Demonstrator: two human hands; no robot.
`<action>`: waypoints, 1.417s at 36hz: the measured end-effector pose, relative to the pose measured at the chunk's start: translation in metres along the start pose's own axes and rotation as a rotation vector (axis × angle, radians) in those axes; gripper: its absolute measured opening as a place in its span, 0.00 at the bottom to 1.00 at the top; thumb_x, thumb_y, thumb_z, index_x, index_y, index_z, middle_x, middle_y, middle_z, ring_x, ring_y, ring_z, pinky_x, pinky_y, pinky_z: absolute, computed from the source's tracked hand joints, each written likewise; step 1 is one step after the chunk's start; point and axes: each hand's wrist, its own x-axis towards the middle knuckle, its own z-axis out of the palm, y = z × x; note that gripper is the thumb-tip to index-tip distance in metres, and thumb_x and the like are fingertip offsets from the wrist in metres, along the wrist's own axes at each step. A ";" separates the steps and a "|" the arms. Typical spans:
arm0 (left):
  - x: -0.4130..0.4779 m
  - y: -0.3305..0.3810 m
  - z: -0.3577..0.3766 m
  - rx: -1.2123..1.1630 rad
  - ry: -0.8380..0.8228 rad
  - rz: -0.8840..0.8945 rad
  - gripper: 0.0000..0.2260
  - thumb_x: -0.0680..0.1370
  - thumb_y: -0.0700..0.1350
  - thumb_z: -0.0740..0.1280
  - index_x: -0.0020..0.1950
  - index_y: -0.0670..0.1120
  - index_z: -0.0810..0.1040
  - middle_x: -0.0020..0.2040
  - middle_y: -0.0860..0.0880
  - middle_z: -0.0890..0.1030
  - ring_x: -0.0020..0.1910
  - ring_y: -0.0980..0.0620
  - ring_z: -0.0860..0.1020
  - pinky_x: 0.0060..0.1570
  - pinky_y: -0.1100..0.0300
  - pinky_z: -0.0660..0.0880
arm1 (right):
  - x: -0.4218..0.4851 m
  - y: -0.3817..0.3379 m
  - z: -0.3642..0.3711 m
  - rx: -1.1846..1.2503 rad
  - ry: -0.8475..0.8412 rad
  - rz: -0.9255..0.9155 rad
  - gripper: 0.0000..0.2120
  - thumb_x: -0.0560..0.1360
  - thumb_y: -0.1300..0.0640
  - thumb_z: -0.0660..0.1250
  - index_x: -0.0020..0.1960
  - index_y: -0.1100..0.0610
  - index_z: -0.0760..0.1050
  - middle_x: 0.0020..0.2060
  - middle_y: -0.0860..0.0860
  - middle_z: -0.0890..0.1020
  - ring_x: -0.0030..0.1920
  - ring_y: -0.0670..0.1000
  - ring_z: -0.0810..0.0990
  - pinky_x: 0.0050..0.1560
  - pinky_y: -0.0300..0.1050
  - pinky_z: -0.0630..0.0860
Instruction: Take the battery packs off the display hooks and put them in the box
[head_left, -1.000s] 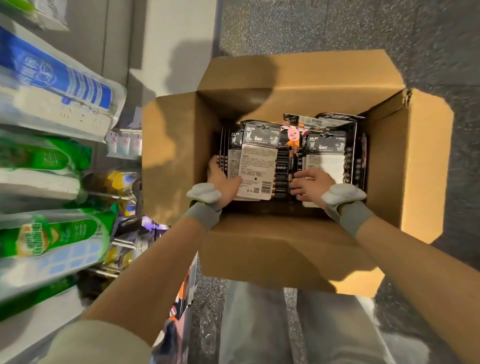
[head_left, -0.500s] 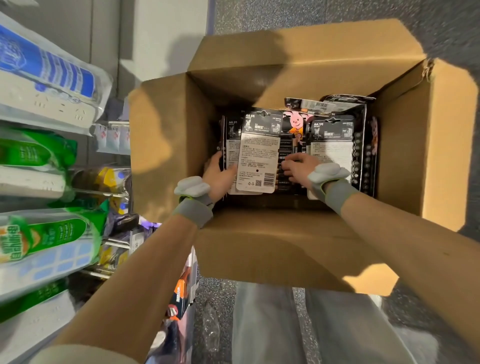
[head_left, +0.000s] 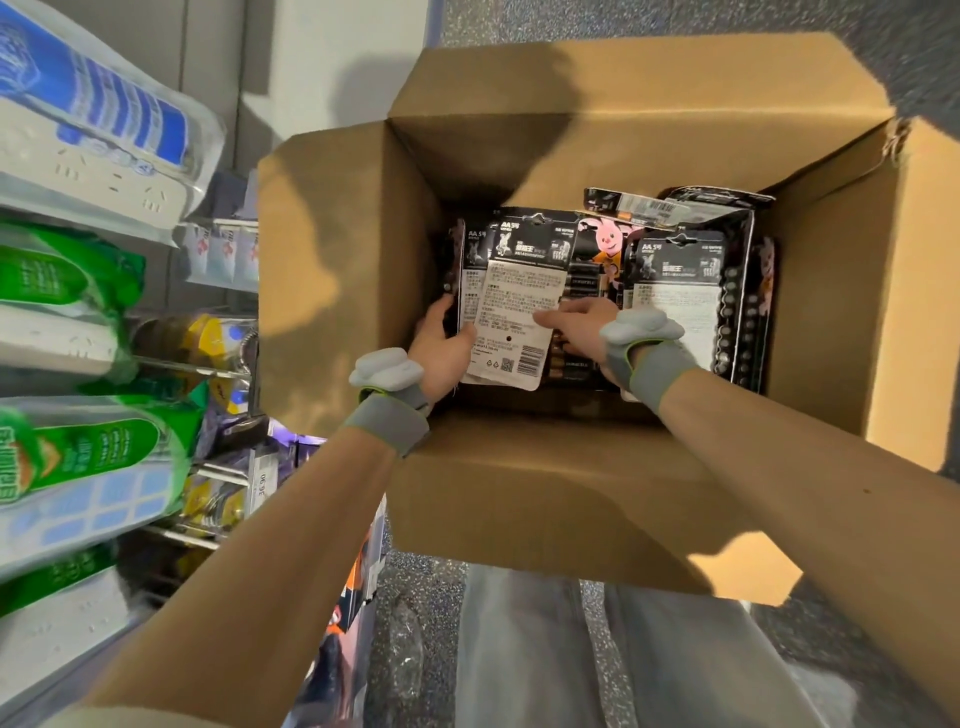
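In box (head_left: 337, 270), left hand (head_left: 441, 353) clamps battery packs (head_left: 519, 301) by their wrist-side edge; right hand (head_left: 576, 327) lies flat on the top card. Likely dense, stiff, slick: hold edges.

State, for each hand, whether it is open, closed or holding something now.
Left hand: grips the battery packs by their left edge.
Right hand: open, straight fingers resting on those packs.

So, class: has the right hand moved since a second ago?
Yes. The right hand has slid left across the box, off the right pack onto the left pack that the left hand holds.
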 end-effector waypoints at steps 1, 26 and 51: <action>0.000 -0.001 0.000 0.007 0.001 0.000 0.25 0.83 0.45 0.60 0.79 0.51 0.57 0.77 0.45 0.64 0.72 0.46 0.67 0.65 0.59 0.67 | -0.002 -0.001 0.001 0.003 -0.002 -0.012 0.10 0.72 0.51 0.73 0.42 0.56 0.75 0.52 0.53 0.80 0.57 0.57 0.78 0.62 0.53 0.75; 0.011 0.008 0.029 0.445 0.085 -0.049 0.37 0.80 0.51 0.66 0.80 0.47 0.47 0.77 0.43 0.60 0.76 0.40 0.58 0.73 0.47 0.58 | -0.031 0.012 -0.059 -0.215 0.138 -0.228 0.06 0.76 0.60 0.64 0.52 0.56 0.69 0.49 0.54 0.82 0.35 0.57 0.84 0.42 0.54 0.82; 0.038 -0.013 0.019 -0.101 0.052 -0.174 0.33 0.79 0.61 0.63 0.78 0.46 0.60 0.74 0.45 0.68 0.73 0.43 0.67 0.72 0.47 0.63 | -0.010 0.017 -0.004 -0.442 0.235 -0.197 0.38 0.68 0.50 0.76 0.70 0.58 0.61 0.67 0.59 0.63 0.66 0.60 0.68 0.68 0.50 0.64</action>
